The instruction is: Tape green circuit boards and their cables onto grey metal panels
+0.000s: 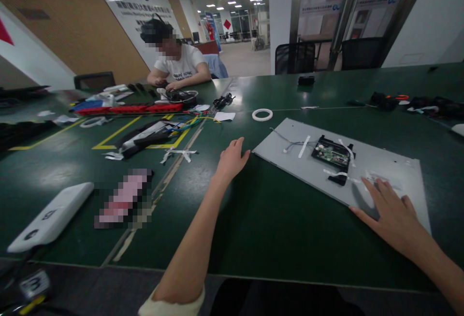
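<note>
A flat grey panel (380,161) lies on the green table at the right. Taped to it is a black bracket (338,179) with a green circuit board (331,154). A thin grey cable (290,140) runs left from the board, with a strip of white tape (304,146) across it. My right hand (393,209) is spread over the panel's near right part, fingers apart, gripping nothing. Just left of the panel's left corner is my left hand (233,159), its thumb apart from the lightly bent fingers and nothing visible in it. Whether either hand touches the panel, I cannot tell.
Beyond the panel lies a white tape roll (262,115). Left are a phone (125,197), a white power bank (52,217), tape strips (178,153) and a wired black part (147,137). Across the table (203,238) sits a person (184,64) handling cables.
</note>
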Tool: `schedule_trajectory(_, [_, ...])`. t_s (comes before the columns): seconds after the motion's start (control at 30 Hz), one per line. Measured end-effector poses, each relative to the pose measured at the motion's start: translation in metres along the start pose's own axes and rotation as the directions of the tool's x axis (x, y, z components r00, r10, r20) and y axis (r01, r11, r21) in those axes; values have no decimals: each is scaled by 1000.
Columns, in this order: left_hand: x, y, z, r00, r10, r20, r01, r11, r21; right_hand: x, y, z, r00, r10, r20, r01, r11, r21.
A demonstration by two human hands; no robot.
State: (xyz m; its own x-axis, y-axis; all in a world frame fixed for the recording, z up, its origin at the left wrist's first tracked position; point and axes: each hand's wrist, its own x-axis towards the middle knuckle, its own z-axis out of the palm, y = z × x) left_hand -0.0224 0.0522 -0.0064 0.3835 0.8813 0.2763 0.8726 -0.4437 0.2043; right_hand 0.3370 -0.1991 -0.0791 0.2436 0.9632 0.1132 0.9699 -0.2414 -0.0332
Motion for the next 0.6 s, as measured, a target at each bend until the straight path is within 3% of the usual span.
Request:
schedule_trajectory(0.27, [0,0,1,999,8,36,-9,999,40,-8,7,1,942,334,-9,-334,942,-9])
schedule_trajectory(0.6, [7,6,23,996,81,27,-81,997,4,1,44,4,747,650,136,-664,740,111])
